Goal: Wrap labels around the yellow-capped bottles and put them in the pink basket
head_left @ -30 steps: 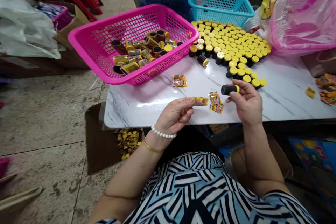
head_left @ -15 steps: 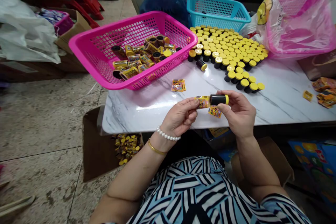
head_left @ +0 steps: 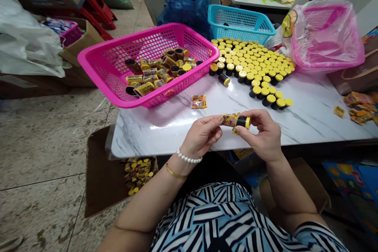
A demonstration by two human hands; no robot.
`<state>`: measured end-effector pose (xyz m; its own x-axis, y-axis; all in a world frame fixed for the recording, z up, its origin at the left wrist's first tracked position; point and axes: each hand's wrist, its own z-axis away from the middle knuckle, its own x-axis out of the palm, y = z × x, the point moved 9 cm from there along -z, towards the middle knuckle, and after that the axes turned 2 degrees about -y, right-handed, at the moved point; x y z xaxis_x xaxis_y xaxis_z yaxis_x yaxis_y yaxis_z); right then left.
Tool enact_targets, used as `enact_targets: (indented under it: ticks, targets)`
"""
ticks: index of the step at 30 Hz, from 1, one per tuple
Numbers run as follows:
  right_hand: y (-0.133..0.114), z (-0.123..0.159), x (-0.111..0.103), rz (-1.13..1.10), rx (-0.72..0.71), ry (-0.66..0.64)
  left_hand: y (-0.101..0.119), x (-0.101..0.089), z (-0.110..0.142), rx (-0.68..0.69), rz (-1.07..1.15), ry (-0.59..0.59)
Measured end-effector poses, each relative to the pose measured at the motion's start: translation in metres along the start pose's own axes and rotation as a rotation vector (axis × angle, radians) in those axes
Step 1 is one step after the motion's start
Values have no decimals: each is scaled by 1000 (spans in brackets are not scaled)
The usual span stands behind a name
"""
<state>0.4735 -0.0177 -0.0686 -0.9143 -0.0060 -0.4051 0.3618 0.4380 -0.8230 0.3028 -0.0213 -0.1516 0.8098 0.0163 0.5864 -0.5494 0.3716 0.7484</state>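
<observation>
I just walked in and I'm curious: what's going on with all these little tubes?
The person's left hand holds a printed yellow-and-orange label against a small black tube with a yellow cap, and the right hand pinches the tube near its cap. Rows of capped tubes without labels stand on the marble table. Labelled tubes lie in the pink plastic basket.

The right hand (head_left: 261, 134) hides part of the black tube (head_left: 242, 122) with its yellow cap, and the print on its wrapper (head_left: 228, 120) seems too small to read.
</observation>
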Motion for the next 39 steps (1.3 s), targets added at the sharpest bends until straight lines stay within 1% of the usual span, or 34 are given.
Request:
enact_targets:
  ticks: [1, 3, 4, 5, 6, 9, 10, 11, 13, 16, 20, 22, 23, 26, 28, 29, 31, 33, 35, 37, 39]
  targets:
    - [0, 0, -3, 2, -24, 31, 2, -2, 2, 13, -15, 21]
    - [0, 0, -6, -38, -71, 71, 11, -7, 5, 88, -25, 87]
    - [0, -1, -7, -68, -92, 79, 17, -8, 7, 137, -29, 114]
    - [-1, -2, -7, -94, -110, 73, 23, -8, 8, 173, -40, 118]
    - [-2, -4, -5, -105, -121, 48, 27, -4, 7, 183, -63, 87]
    - [-6, -11, 6, -75, -138, -87, 30, 16, -1, 114, -178, -134]
    - [-7, -14, 8, -60, -147, -128, 32, 19, -4, 93, -216, -190]
    - [-9, -19, 9, -42, -162, -157, 37, 21, -9, 84, -248, -219]
    - [-13, -30, 7, 20, -224, -172, 51, 18, -19, 88, -293, -226]
    - [-22, -56, 4, 113, -380, -146, 74, 18, -33, 92, -366, -244]
    - [-30, -88, 15, 181, -594, -175, 97, 21, -51, 178, -411, -254]
    - [-27, -97, 21, 191, -637, -163, 99, 19, -59, 214, -401, -254]
    - [-24, -100, 23, 183, -643, -142, 96, 17, -62, 208, -389, -250]
    - [-13, -95, 29, 167, -653, -104, 85, 6, -71, 143, -353, -244]
    - [-5, -89, 36, 148, -622, -111, 84, 2, -73, 168, -360, -255]
    - [2, -89, 39, 127, -568, -108, 85, 1, -73, 198, -376, -260]
    - [20, -92, 42, 49, -381, -98, 87, 0, -74, 234, -408, -252]
    - [40, -97, 46, -57, -176, -124, 82, -2, -76, 186, -414, -231]
    - [53, -100, 52, -176, -53, -204, 75, -3, -78, 99, -387, -227]
    - [55, -102, 57, -280, -29, -301, 67, -2, -78, 28, -364, -247]
    - [50, -102, 61, -341, -65, -378, 62, -2, -77, -4, -371, -258]
